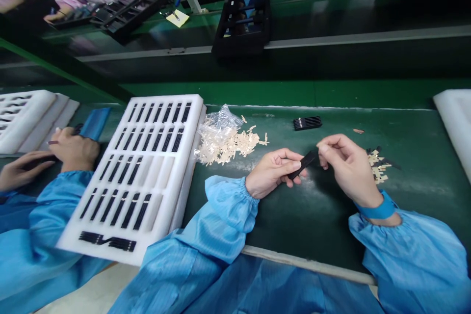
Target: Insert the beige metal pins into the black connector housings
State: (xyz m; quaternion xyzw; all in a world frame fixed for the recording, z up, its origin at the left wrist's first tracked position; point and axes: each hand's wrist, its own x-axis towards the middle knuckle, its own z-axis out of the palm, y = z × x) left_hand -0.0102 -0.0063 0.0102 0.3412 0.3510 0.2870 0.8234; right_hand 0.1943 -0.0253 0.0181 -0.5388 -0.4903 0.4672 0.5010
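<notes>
Between the thumb and fingers of my left hand (274, 170) is a small flat black rectangular part (302, 164), tilted up to the right. My right hand (344, 164) is pinched just beside the upper end of that part; whatever its fingertips hold is too small to make out. Behind my hands a bundle of similar black parts (307, 123) lies on the green bench. Small pale tan pieces (239, 143) are heaped to the left of my left hand, partly in a clear plastic bag (225, 118). Another little pile of tan and black scraps (378, 167) lies beside my right wrist.
A white foam tray (156, 167) with rows of black parts in its slots sits at left on another tray. A co-worker's hands (69, 149) work beyond it. Black frames (245, 14) stand on the far line. White foam (456, 113) stands at right.
</notes>
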